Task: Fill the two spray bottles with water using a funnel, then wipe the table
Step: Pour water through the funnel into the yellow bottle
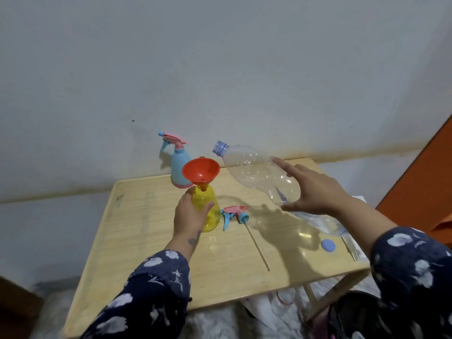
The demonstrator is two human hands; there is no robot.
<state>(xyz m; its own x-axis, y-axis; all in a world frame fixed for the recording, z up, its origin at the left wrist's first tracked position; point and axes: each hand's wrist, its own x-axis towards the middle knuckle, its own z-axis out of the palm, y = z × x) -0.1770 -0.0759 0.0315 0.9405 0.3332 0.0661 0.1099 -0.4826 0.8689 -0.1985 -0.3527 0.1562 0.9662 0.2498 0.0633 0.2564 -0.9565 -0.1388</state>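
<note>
Yellow translucent plastic spray bottle (206, 211): upright on the pale wooden worktop (151, 236), near its middle, head removed, neck open to take the filling. Orange plastic funnel (201, 171) seated in that neck, tilted somewhat toward the right. Left hand (189, 216) wrapped round the yellow body, fingers and thumb curled about it; judged a steadying grip, since a light bottle under a broad funnel would tip easily. Large clear plastic water bottle (259, 177) held above the worktop, uncapped mouth raised up-left, above and to the right of the funnel, not pouring; very little water visible inside. Right hand (315, 189) cradling its lower body, index finger extended along the side and thumb beneath; remaining fingers hidden behind the bottle, degree of curl not determinable. Detached pink and blue trigger spray head (234, 214) lying just right of the yellow bottle, dip tube trailing toward the near edge; set aside to free the neck. Round blue bottle cap (328, 245) resting near the right edge. Light blue spray bottle with pink trigger head (179, 167) upright at the back, head fitted; fill level not visible. Wiping not yet begun.
</note>
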